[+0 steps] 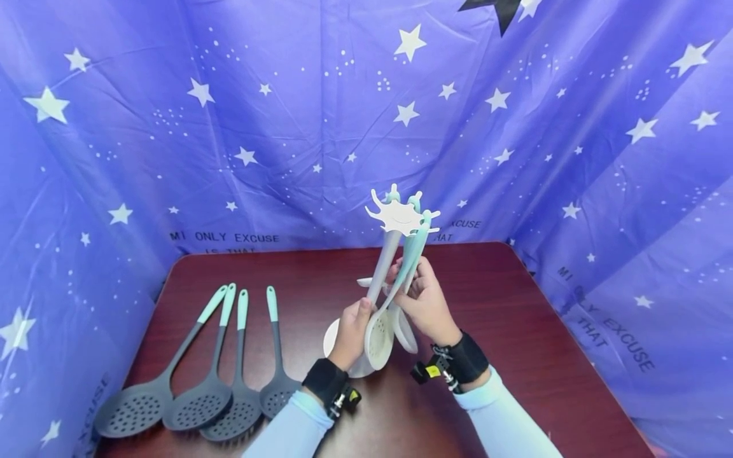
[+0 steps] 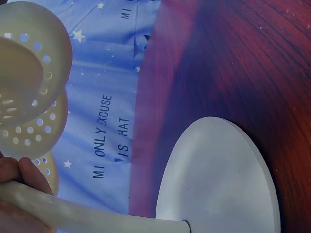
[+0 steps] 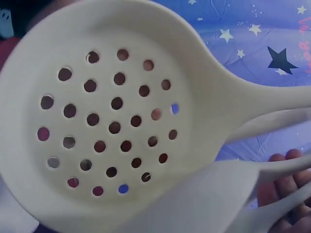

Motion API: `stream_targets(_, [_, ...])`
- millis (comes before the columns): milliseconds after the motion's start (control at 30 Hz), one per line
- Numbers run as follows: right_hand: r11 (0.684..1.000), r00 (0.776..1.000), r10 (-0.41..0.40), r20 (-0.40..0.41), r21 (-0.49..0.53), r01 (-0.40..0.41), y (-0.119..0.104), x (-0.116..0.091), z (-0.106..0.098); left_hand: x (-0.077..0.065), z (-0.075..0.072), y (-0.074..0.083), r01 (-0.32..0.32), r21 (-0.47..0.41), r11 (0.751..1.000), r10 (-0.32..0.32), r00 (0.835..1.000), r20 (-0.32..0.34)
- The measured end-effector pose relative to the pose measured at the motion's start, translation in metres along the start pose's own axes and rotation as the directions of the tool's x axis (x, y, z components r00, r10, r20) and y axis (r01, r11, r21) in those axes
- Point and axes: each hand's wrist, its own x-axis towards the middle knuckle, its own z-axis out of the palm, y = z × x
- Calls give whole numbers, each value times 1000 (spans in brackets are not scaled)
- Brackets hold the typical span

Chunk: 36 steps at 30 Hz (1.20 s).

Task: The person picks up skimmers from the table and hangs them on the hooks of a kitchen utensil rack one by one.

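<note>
A white utensil stand [image 1: 399, 217] with a hooked, star-like top rises near the middle of the table, tilted a little. My left hand [image 1: 351, 332] grips its pole low down, and its round base [image 2: 214, 170] shows in the left wrist view. Cream skimmers [image 1: 379, 343] with pale green handles hang from the hooks. On the right side my right hand [image 1: 428, 304] holds the hanging skimmers by their lower handles; its fingers are partly hidden behind them. A perforated skimmer head [image 3: 204, 111] fills much of the right wrist view.
Several dark grey skimmers [image 1: 191, 407] with mint handles lie on the left of the dark red table [image 1: 492, 280], some overlapping. A blue star-patterned curtain [image 1: 298, 127] stands behind the table and along both sides.
</note>
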Motion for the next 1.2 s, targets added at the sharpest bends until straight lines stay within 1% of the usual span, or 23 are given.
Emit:
stream_targets(100, [996,998,65,-21,-65,-66,2,-1,4,1,-1,0,-7,-16,1000,7,1000,11])
stream_targets(200, [984,992,115,-43,-134,-120,2,-2,4,3,0,0,-6,-23,1000,7,1000,19])
stream_targets(267, [983,990,134,-36,-124,-138,3,-2,3,3,0,0,-5,-23,1000,5,1000,19])
stream_targets(333, [986,989,145,-13,-84,-145,4,-1,3,4,0,1,-3,-19,1000,3,1000,11])
stream_targets(433, [988,988,154,10,-29,-154,6,-1,5,4,-1,3,5,-10,1000,-5,1000,5])
stream_targets(500, [987,987,160,12,-12,-159,7,0,7,4,-2,5,15,-6,1000,-15,1000,12])
stream_targets(600, [987,987,161,4,-5,-161,8,0,10,4,-5,7,46,-11,999,-45,998,44])
stream_targets(667, [988,989,150,-10,-22,-150,9,0,12,4,-8,7,69,-16,997,-68,995,71])
stream_targets(733, [989,990,141,-25,-32,-142,9,0,13,4,-10,-1,97,-17,995,-95,991,95])
stream_targets(900, [988,989,135,-54,-69,-138,10,-1,15,6,-15,-24,143,26,989,-145,981,129])
stream_targets(967, [988,990,128,-59,-85,-133,11,-1,14,6,-17,-27,155,28,987,-158,977,141])
stream_targets(1100, [987,991,117,-63,-103,-123,12,-1,14,6,-19,-28,170,1,985,-168,973,158])
stream_targets(1133, [987,991,118,-64,-106,-124,12,-1,14,6,-19,-28,170,1,985,-168,974,151])
stream_targets(1200, [986,990,122,-69,-106,-129,12,-1,14,4,-17,-25,166,38,985,-169,979,116])
